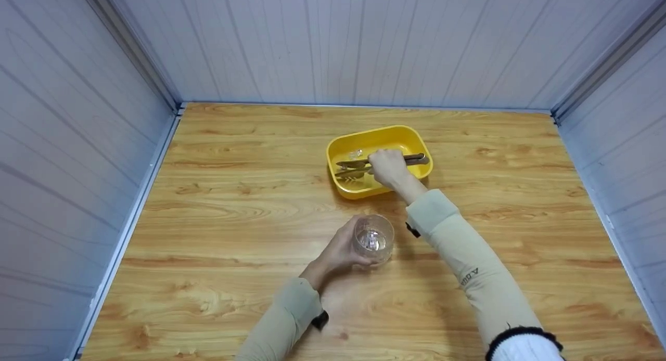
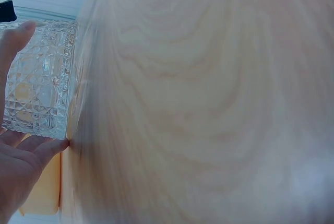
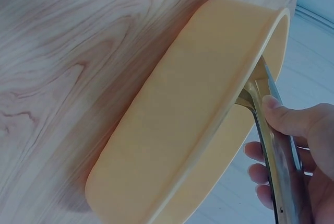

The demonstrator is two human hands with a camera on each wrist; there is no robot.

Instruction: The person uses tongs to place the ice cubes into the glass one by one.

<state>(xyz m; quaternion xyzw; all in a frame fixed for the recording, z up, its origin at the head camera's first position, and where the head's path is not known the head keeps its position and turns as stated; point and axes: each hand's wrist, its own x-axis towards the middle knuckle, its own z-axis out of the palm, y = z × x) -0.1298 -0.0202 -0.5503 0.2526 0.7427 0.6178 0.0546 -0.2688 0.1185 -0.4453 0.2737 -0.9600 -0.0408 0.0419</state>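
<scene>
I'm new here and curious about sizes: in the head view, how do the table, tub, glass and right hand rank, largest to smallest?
1. Table
2. Tub
Then glass and right hand: they look too alike to rank.

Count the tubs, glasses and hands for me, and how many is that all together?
Tub: 1
Glass: 1
Hands, left hand and right hand: 2
Total: 4

Beige sleeves point(image 1: 278, 319), pale cuffs point(image 1: 433, 213), dark lettering point(image 1: 469, 276) on right sleeve point(image 1: 499, 293), black-trimmed white garment point(image 1: 528, 349)
</scene>
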